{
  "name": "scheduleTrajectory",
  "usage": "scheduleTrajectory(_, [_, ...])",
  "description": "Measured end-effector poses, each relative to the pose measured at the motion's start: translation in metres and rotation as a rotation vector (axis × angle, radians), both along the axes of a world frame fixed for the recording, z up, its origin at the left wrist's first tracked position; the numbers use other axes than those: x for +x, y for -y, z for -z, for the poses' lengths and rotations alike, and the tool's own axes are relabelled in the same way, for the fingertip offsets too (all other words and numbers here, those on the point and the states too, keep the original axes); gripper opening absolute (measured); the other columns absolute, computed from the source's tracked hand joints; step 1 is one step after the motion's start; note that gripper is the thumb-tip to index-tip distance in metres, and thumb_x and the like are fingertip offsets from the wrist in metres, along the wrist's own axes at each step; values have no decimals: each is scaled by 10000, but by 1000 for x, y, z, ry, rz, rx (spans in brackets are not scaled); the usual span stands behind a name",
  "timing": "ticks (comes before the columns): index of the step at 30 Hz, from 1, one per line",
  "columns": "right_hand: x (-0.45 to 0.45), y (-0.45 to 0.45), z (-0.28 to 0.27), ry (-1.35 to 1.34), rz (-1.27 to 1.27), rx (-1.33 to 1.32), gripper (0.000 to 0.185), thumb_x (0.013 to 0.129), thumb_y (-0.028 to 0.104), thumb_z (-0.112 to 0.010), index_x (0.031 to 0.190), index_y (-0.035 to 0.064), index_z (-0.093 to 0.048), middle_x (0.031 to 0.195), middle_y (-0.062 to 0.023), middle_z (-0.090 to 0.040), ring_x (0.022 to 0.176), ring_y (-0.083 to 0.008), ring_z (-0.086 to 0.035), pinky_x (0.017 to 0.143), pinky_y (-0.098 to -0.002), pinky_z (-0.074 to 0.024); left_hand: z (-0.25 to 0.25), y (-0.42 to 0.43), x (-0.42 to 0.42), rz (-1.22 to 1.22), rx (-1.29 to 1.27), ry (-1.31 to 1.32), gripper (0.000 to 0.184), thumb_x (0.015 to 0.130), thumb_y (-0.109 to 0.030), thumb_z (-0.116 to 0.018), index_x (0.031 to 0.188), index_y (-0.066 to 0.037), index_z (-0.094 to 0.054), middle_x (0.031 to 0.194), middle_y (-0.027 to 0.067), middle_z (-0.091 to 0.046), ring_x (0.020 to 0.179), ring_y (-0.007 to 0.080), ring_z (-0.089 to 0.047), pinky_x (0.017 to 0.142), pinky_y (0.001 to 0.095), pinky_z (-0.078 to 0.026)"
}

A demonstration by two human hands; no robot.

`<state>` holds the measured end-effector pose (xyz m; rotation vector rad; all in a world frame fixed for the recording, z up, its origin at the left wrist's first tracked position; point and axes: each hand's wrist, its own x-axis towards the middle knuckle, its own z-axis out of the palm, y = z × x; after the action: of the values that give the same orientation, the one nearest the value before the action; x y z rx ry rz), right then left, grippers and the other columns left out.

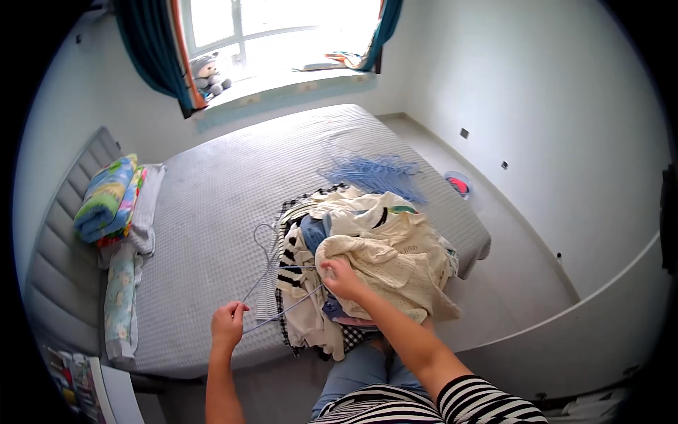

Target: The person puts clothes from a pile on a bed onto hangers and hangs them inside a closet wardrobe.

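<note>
1 bare hanger [285, 309] is over the bed [201, 191], left hand [228, 323] clamped on its left end; right hand [341, 280] is at its other end, grip unclear. Beside it, the clothes pile [406, 258] lies unhung; beyond, blue hangers [374, 173] lie heaped, bare.

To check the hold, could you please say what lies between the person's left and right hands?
In the head view, a clothes hanger reaches from the left hand to the right hand; grey bedspread and part of the clothes pile show behind.
</note>
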<state>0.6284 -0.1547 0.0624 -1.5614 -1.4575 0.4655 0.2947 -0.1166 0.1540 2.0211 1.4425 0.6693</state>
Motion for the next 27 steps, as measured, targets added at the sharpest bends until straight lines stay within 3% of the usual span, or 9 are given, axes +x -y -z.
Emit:
scheduleTrajectory(5, [15,35,-18,-44,-2,28,353,810,79,-670,1160,60,-633,1181,-129,-603,1087,-321,-590,924,-386,-483,5,32,-11,-120,-78,68,241,963,-190,-574,870,-26,-725,512,-12,-404,491,70,-366,478,307,-286])
scheduleTrajectory(9, [30,44,-37,-179,-38,-52,351,844,132,-698,1182,78,-624,1092,-132,-642,1000,-261,-643,784,-333,-531,21,52,-33,-201,-92,178,223,961,-169,-575,876,-27,-724,515,1,-432,485,74,-373,476,297,-286])
scheduleTrajectory(12, [25,48,-49,-84,-99,-61,350,870,128,-704,1199,50,-615,1108,-121,-638,1024,-226,-645,834,-346,-541,19,73,-47,-203,-100,309,196,957,-145,-580,892,-29,-724,535,15,-449,496,68,-373,475,290,-276])
scheduleTrajectory(13, [19,50,-61,48,-160,17,497,856,179,-734,1302,55,-556,1248,-154,-594,1148,-293,-601,934,-375,-505,13,79,-45,-178,-52,254,186,955,-140,-585,897,-28,-722,547,24,-463,502,75,-382,478,289,-283])
scheduleTrajectory(16, [-4,61,-102,105,-164,202,680,839,321,-749,1413,86,-470,1403,-153,-504,1324,-363,-454,1072,-442,-381,0,88,-8,-46,80,173,158,948,-128,-601,911,-28,-717,592,55,-517,514,108,-424,488,294,-319])
scheduleTrajectory(22, [38,93,-124,401,-67,243,779,837,456,-728,1484,173,-400,1523,-108,-381,1456,-385,-240,1172,-494,-184,-15,67,121,376,364,307,122,923,-139,-644,921,-43,-720,735,111,-647,585,235,-584,550,333,-448])
scheduleTrajectory(23, [47,101,-129,423,53,318,583,865,389,-712,1374,159,-546,1368,-111,-556,1341,-318,-443,1141,-487,-221,-16,63,144,429,363,288,116,915,-142,-654,921,-48,-722,754,114,-655,620,243,-607,575,337,-465])
scheduleTrajectory(26, [101,127,-126,298,69,104,313,932,300,-652,1173,102,-680,1063,-98,-701,1078,-235,-619,1028,-431,-360,3,46,197,587,376,141,206,870,-194,-706,1032,-67,-696,907,119,-661,821,264,-635,710,361,-486])
scheduleTrajectory(27, [115,132,-109,102,97,67,243,959,266,-621,1083,73,-699,928,-88,-696,928,-210,-626,920,-390,-413,10,44,210,640,387,77,279,852,-218,-727,1086,-74,-682,975,120,-660,905,271,-638,765,371,-488])
